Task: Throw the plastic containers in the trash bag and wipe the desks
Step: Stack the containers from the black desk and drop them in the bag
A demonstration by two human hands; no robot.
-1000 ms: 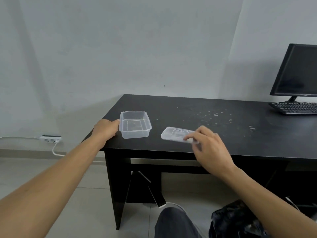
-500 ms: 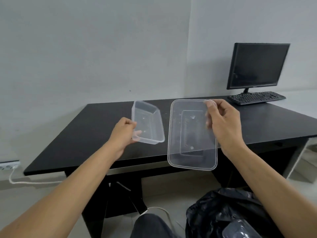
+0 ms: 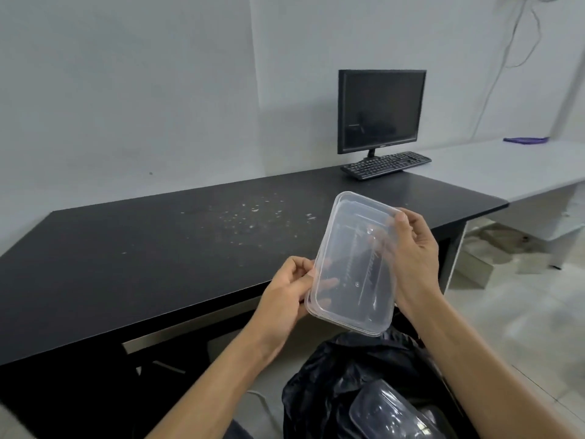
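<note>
1. Holding: left hand point(image 3: 285, 296) and right hand point(image 3: 414, 258) grip the plastic container point(image 3: 351, 267) by its edges, above the trash bag point(image 3: 316, 384).
2. Advice: lower toward the bag's mouth; release both hands together.

A black desk point(image 3: 126, 264) bears crumbs point(image 3: 250, 217), keyboard point(image 3: 386, 164) and monitor point(image 3: 381, 110).

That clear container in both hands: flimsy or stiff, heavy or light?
Probably light: the clear container looks empty and thin-walled. Likely flexes somewhat where the left hand and right hand pinch its edges. Glossy plastic may slip.
</note>
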